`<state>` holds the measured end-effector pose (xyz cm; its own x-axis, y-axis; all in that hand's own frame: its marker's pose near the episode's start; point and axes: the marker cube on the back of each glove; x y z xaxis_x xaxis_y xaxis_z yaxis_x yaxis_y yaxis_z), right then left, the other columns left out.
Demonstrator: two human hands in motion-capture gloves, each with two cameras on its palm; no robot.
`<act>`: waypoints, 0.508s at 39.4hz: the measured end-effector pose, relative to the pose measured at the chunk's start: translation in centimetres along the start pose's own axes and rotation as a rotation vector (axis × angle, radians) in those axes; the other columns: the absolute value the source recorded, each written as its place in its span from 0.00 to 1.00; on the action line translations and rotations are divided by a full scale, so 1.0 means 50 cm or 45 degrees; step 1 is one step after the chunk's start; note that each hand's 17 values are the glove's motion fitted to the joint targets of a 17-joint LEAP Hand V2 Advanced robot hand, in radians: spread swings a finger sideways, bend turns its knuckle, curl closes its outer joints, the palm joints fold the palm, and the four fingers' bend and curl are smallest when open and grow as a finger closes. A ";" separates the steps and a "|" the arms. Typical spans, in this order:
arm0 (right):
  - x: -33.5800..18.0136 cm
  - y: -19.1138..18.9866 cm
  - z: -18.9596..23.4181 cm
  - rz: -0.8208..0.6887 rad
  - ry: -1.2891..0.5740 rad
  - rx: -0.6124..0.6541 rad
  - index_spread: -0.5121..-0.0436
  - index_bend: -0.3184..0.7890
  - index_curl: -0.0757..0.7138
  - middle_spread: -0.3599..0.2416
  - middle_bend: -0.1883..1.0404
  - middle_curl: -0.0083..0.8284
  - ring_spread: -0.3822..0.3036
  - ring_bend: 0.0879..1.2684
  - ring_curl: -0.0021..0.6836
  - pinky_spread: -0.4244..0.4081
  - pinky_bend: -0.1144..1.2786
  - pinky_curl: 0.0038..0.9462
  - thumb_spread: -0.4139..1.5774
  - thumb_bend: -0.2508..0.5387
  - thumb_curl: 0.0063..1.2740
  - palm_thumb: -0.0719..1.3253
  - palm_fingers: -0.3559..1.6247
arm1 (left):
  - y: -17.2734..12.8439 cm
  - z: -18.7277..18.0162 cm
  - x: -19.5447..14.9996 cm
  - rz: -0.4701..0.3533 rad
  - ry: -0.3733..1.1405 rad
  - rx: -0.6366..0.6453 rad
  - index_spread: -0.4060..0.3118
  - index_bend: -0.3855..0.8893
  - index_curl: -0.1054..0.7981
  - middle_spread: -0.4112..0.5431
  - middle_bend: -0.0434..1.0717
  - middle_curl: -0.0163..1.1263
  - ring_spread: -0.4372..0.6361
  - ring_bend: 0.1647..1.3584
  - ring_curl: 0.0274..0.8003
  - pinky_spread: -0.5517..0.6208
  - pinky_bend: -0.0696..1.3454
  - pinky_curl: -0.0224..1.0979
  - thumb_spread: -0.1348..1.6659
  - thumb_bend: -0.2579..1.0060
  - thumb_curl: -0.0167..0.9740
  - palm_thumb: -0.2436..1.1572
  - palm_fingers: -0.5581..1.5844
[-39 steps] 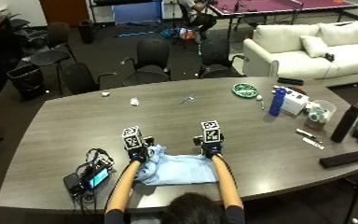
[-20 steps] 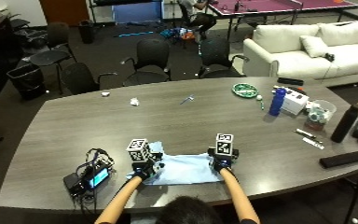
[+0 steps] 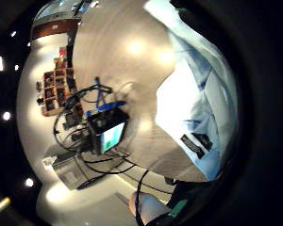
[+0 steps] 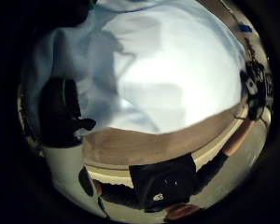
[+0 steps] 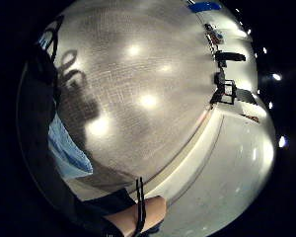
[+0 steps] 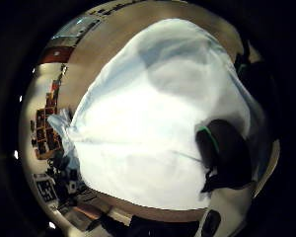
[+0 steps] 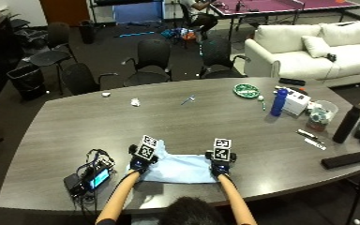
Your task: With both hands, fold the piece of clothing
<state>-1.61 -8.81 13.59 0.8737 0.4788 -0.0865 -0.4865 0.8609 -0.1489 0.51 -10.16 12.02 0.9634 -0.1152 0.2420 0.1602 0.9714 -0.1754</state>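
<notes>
1. On the near edge of the grey tabletop we see a light blue piece of clothing spread out flat, right in front of the person.
2. We see our left hand resting on the left side of the cloth and our right hand on the right side, with the cloth between them.
3. Our two hands are well apart, one at each end of the cloth.
4. We cannot tell if the fingers of either hand are bent or straight, because the backs of the gloves hide them.
5. From the right thumb side palm view the cloth fills most of what we see, and a dark glove part lies on it.
6. From the left thumb side palm view the cloth lies close under the palm too.
7. Just left of the cloth sits a small black device with a lit screen and a bunch of wires.
8. Far off on the right side of the tabletop stand a blue bottle, a white box, a green plate and a tall black bottle.
</notes>
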 end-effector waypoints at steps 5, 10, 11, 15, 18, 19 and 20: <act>-0.002 -0.006 0.003 -0.030 -0.023 0.007 0.66 0.43 0.35 0.30 0.39 0.59 0.22 0.47 0.69 0.11 0.55 0.41 0.78 0.35 0.33 0.70 0.83 | -0.035 0.008 -0.032 0.063 0.044 -0.023 0.33 0.59 0.65 0.45 0.17 0.27 0.63 0.20 0.41 0.73 0.17 0.31 0.76 0.29 0.46 0.67 0.43; 0.021 -0.013 0.001 0.002 0.037 0.018 0.59 0.46 0.41 0.26 0.43 0.61 0.20 0.49 0.70 0.09 0.53 0.41 0.75 0.36 0.34 0.76 0.86 | -0.029 0.016 -0.046 0.164 0.386 -0.093 0.31 0.58 0.64 0.42 0.18 0.27 0.60 0.21 0.41 0.71 0.17 0.31 0.77 0.26 0.43 0.64 0.43; 0.027 -0.013 0.001 -0.001 0.046 0.001 0.58 0.46 0.42 0.25 0.43 0.62 0.20 0.49 0.70 0.08 0.53 0.41 0.75 0.36 0.34 0.77 0.87 | -0.026 0.016 -0.045 0.201 0.482 -0.099 0.30 0.57 0.64 0.42 0.18 0.27 0.59 0.21 0.41 0.71 0.17 0.31 0.78 0.25 0.43 0.64 0.44; 0.070 -0.019 -0.004 -0.009 0.083 -0.094 0.56 0.47 0.47 0.23 0.44 0.62 0.20 0.49 0.70 0.07 0.53 0.41 0.74 0.35 0.34 0.79 0.86 | -0.013 0.010 -0.033 0.440 0.913 -0.078 0.31 0.53 0.62 0.41 0.19 0.28 0.57 0.22 0.41 0.70 0.18 0.31 0.79 0.21 0.39 0.58 0.44; 0.128 -0.032 -0.025 0.084 0.103 -0.142 0.55 0.47 0.50 0.23 0.45 0.63 0.19 0.50 0.70 0.07 0.53 0.41 0.73 0.35 0.34 0.80 0.86 | -0.012 0.001 -0.032 0.589 1.134 0.029 0.33 0.47 0.61 0.43 0.18 0.28 0.57 0.24 0.42 0.70 0.20 0.32 0.79 0.16 0.34 0.47 0.43; 0.148 -0.035 -0.037 0.114 0.101 -0.150 0.56 0.47 0.51 0.23 0.45 0.63 0.20 0.50 0.70 0.06 0.53 0.41 0.73 0.34 0.34 0.81 0.86 | -0.019 -0.002 -0.034 0.645 1.161 0.114 0.34 0.44 0.60 0.45 0.18 0.28 0.57 0.25 0.42 0.70 0.20 0.32 0.78 0.14 0.33 0.42 0.42; 0.166 -0.037 -0.051 0.138 0.095 -0.156 0.56 0.47 0.52 0.23 0.45 0.63 0.20 0.50 0.71 0.06 0.53 0.41 0.73 0.34 0.34 0.81 0.86 | -0.027 -0.006 -0.036 0.694 1.169 0.207 0.35 0.43 0.59 0.45 0.18 0.28 0.58 0.26 0.43 0.70 0.20 0.32 0.78 0.14 0.32 0.40 0.42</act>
<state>6.54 -6.88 10.63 0.8154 0.5498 -0.1810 -0.5788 0.7752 -0.2529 -1.38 -11.30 11.55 0.7000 0.2951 -0.6503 -0.3041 0.9471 0.1024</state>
